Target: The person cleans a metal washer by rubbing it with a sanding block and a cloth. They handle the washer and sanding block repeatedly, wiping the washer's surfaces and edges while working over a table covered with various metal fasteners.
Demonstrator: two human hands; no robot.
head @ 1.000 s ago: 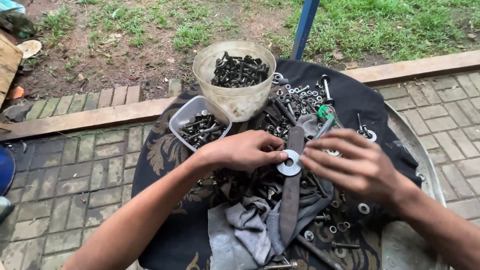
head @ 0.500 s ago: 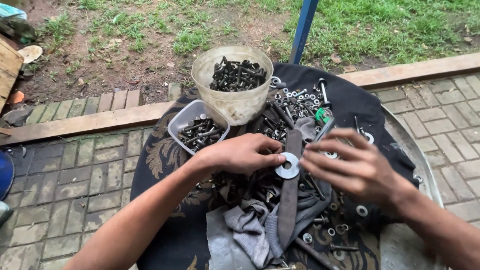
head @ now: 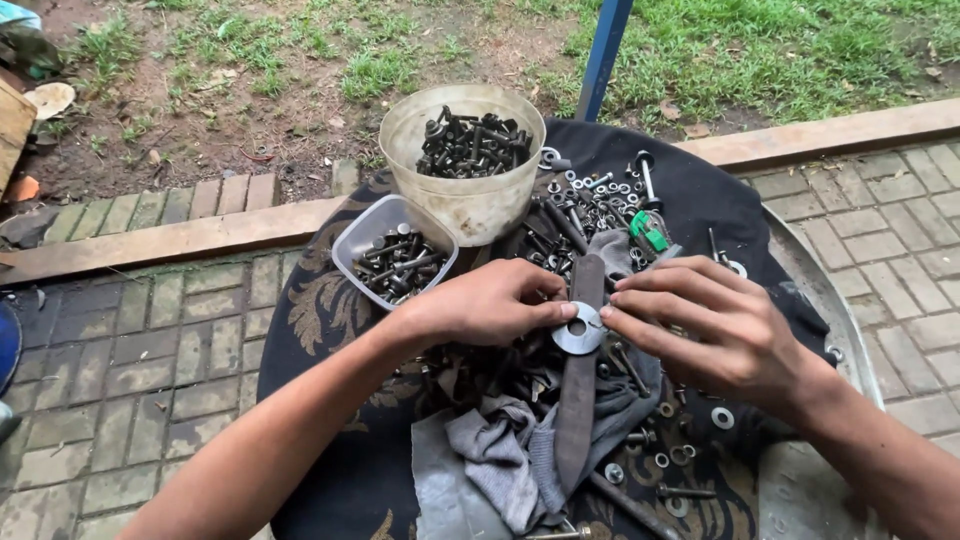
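Observation:
My left hand [head: 490, 305] and my right hand [head: 715, 325] meet over a round tray covered by a dark patterned cloth [head: 330, 310]. Between their fingertips they hold a large flat metal washer [head: 578, 330], which sits on a long flat metal bar [head: 578, 400] running toward me. Loose bolts, nuts and washers [head: 590, 200] lie scattered on the cloth beyond my hands. A grey rag [head: 500, 455] lies crumpled under the bar's near end.
A round translucent tub [head: 470, 200] full of dark bolts stands at the back, with a small square container [head: 395, 262] of bolts to its left. A blue pole [head: 605, 50] rises behind. Brick paving, a wooden edging board [head: 180, 240] and grass surround the tray.
Both hands have stayed over the bar with the washer. The fingertips have closed in slightly on the washer.

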